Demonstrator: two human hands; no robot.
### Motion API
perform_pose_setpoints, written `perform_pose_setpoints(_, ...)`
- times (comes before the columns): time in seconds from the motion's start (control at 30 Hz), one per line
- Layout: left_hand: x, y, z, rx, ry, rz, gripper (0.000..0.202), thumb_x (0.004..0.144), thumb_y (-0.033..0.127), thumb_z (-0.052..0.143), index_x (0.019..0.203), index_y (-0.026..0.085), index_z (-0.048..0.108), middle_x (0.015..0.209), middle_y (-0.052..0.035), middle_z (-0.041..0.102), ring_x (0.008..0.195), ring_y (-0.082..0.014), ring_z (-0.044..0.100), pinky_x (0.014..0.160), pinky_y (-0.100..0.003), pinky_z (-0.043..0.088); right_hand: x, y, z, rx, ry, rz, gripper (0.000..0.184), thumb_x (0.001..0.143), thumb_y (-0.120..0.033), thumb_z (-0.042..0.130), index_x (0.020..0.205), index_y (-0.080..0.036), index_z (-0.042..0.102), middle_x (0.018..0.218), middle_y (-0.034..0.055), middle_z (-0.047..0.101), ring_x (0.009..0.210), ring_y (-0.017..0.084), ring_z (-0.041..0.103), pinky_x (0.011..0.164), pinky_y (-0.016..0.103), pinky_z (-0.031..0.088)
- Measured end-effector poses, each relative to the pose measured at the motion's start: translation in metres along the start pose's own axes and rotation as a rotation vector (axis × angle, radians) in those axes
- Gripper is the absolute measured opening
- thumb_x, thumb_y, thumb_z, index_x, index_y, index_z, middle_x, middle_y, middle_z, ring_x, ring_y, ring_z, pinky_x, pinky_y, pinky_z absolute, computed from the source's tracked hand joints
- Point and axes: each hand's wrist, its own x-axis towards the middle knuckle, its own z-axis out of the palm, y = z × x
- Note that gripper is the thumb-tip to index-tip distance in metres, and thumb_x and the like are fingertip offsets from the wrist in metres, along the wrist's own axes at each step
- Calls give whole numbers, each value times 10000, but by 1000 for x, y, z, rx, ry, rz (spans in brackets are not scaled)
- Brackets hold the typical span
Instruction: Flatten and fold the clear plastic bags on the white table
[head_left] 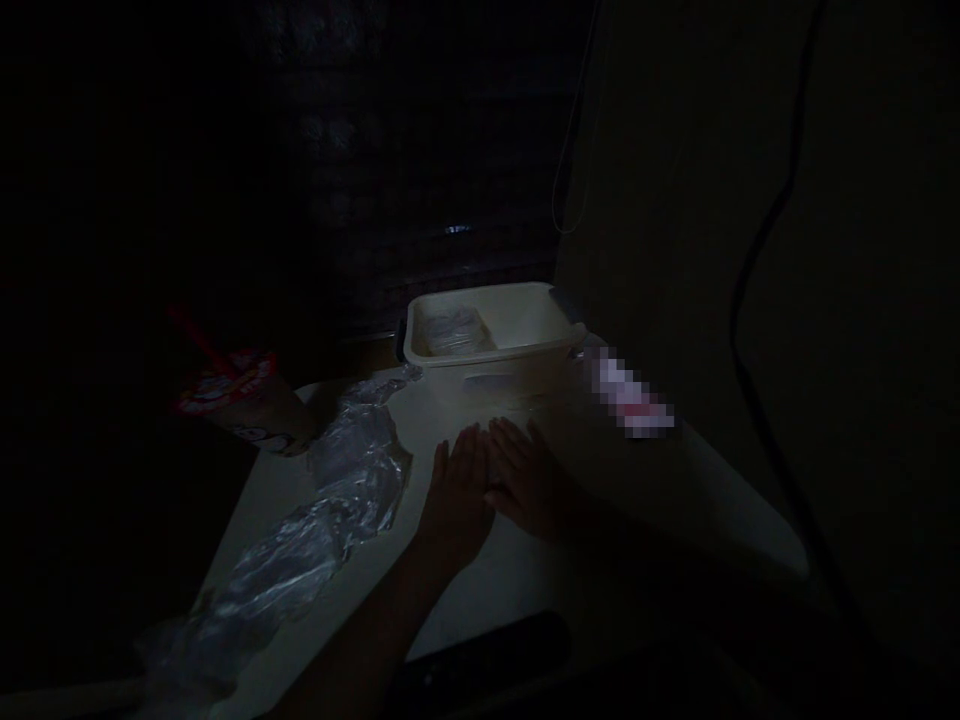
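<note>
The scene is very dark. My left hand (459, 490) lies flat on the pale table (495, 590), fingers stretched out and pointing away from me. My right hand (529, 475) lies flat beside it, fingers spread, its thumb side touching the left hand. Neither hand holds anything. Just beyond the fingertips stands a white plastic tub (491, 345) with a crumpled clear bag inside it. A long strip of crumpled clear plastic wrap (330, 500) lies on the table to the left of my left hand.
A cup with a red printed lid and red straw (240, 395) stands at the table's left edge. A blurred-out object (628, 395) lies right of the tub. A dark wall with hanging cables (757, 260) rises on the right. A dark object (480, 655) sits at the near edge.
</note>
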Motion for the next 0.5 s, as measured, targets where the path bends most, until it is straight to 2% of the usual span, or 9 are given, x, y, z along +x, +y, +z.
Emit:
perform_pose_setpoints(0.1, -1, 1, -4, 74, -71, -36, 524, 763, 213, 317, 1236, 1, 247, 1315, -198, 233, 1222, -273, 145, 967, -491, 135, 0, 2, 3, 10, -59, 10, 595, 784, -451, 293, 1210, -39, 336, 1279, 176, 322, 1193, 266, 227, 952, 501, 132)
perform_pose_setpoints(0.27, 0, 4, -9, 106, -135, -64, 514, 773, 241, 287, 1234, 16, 262, 1315, -181, 244, 1221, -259, 162, 969, -488, 128, -2, 3, 4, 19, -75, 22, 589, 787, -453, 286, 1213, -49, 332, 1279, 169, 326, 1187, 256, 240, 949, 506, 111)
perform_pose_setpoints(0.5, 0, 4, -6, 123, -131, -70, 511, 781, 255, 276, 1242, 36, 250, 1318, -168, 246, 1223, -252, 164, 954, -511, 138, -3, 2, 4, 7, -72, 2, 568, 781, -417, 315, 1212, -47, 329, 1280, 170, 323, 1187, 254, 238, 944, 505, 109)
